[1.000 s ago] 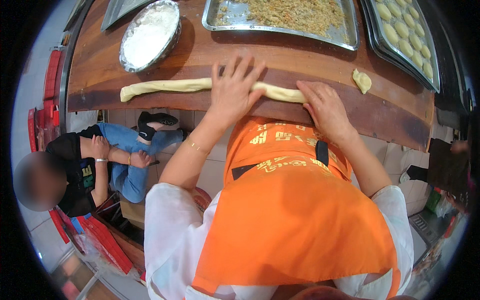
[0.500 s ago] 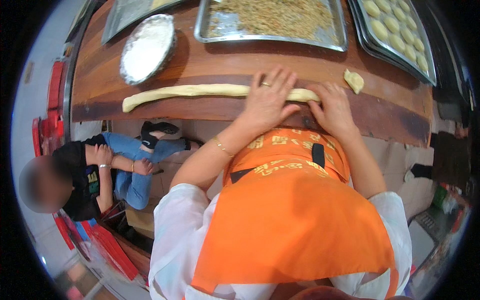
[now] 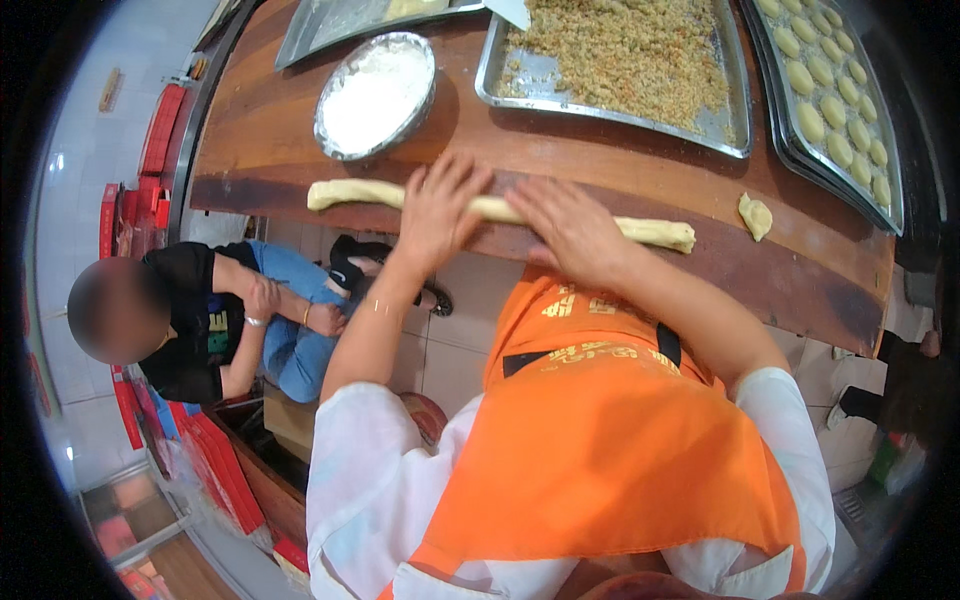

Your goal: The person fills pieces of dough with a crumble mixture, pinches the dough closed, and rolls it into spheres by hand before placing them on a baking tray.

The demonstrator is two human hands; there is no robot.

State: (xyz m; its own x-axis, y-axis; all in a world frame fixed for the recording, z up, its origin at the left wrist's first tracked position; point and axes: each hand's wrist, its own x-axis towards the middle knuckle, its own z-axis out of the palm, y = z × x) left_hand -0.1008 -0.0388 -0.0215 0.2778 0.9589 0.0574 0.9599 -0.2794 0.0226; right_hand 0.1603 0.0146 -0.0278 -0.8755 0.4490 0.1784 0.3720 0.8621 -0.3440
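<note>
A long pale dough rope (image 3: 652, 233) lies along the near edge of the wooden table (image 3: 270, 140). My left hand (image 3: 440, 212) rests flat across it left of the middle, fingers spread and pointing away from me. Just to its right, my right hand (image 3: 570, 225) lies on the same rope, fingers stretched out and angled to the left. Both palms hide parts of the dough, and a short length shows between them. A small dough scrap (image 3: 755, 217) sits by itself to the right of the rope.
Beyond my hands stand a metal bowl of white flour (image 3: 376, 98) and a tray of crumbly brown filling (image 3: 620, 75). Stacked trays with pale dough rounds (image 3: 835, 105) are at the far right; another tray (image 3: 340, 28) is far left. A person (image 3: 240, 310) sits left of the table.
Both hands have moved left along the dough rope, uncovering its right end. My right hand has turned flatter, fingers stretched. The whole view has shifted slightly.
</note>
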